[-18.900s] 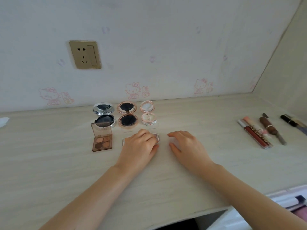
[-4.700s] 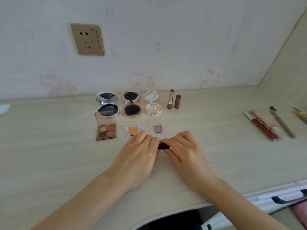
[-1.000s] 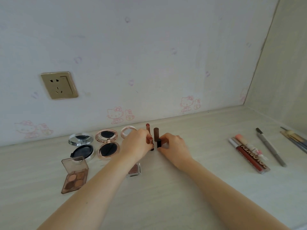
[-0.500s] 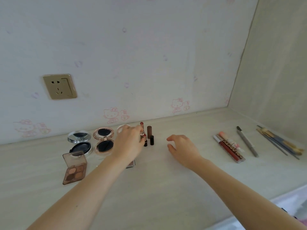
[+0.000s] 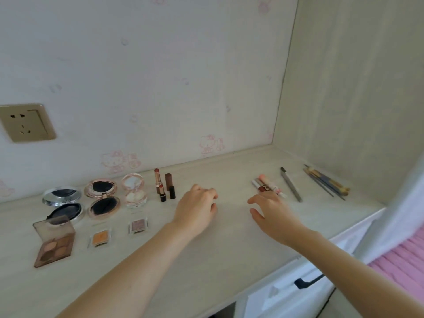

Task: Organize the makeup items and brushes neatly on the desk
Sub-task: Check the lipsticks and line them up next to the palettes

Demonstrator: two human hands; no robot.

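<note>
Done with the upright lipsticks [image 5: 160,188], reaching with empty, loosely curled left hand [image 5: 197,208] and spread right hand [image 5: 271,213] toward the lip-gloss tubes [image 5: 269,187], next to line up.

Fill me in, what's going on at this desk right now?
A person is tidying makeup on the desk. Compacts, small eyeshadow pans and two open lipsticks with caps stand arranged at left. Both hands hold nothing: the left hand hovers loosely curled beside the lipsticks, the right hand reaches open toward the lip gloss tubes. A pencil and brushes lie unsorted at right.
</note>
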